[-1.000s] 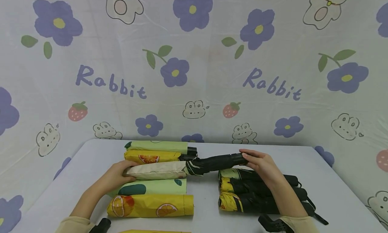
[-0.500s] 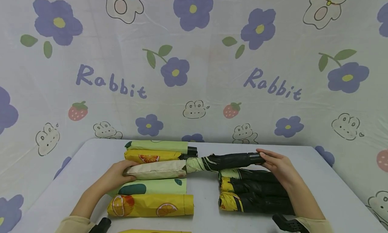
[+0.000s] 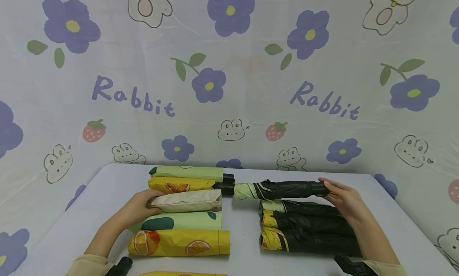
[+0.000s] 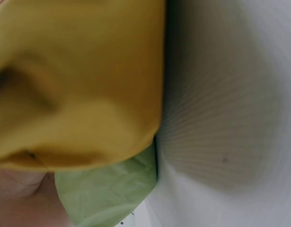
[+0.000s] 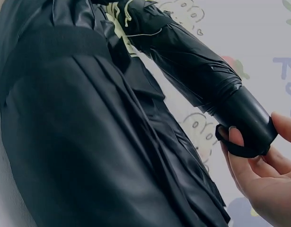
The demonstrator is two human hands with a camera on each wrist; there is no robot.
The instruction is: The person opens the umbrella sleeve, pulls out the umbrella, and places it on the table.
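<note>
In the head view my left hand [image 3: 141, 206] grips the closed left end of a cream umbrella sleeve [image 3: 190, 201], thumb below and fingers above. My right hand [image 3: 342, 198] holds a folded black umbrella [image 3: 287, 189] with pale green trim by its handle end. The umbrella lies level, its left end clear of the sleeve's right mouth. In the right wrist view, thumb and fingers pinch the handle [image 5: 247, 118], with a wrist strap looped by the fingers. The left wrist view shows a yellow sleeve [image 4: 88, 94] and a light green one [image 4: 107, 189], with part of the left hand behind.
Three bare folded umbrellas [image 3: 308, 228] lie side by side at the right, partly under the right forearm. Green and yellow sleeves [image 3: 179, 243] flank the cream one. Behind it, a yellow-sleeved umbrella [image 3: 183, 184] and a green-sleeved one [image 3: 190, 172] show black ends.
My right hand has moved right, drawing the black umbrella out of the cream sleeve; its pale green end now shows outside. My left hand has stayed on the sleeve.
</note>
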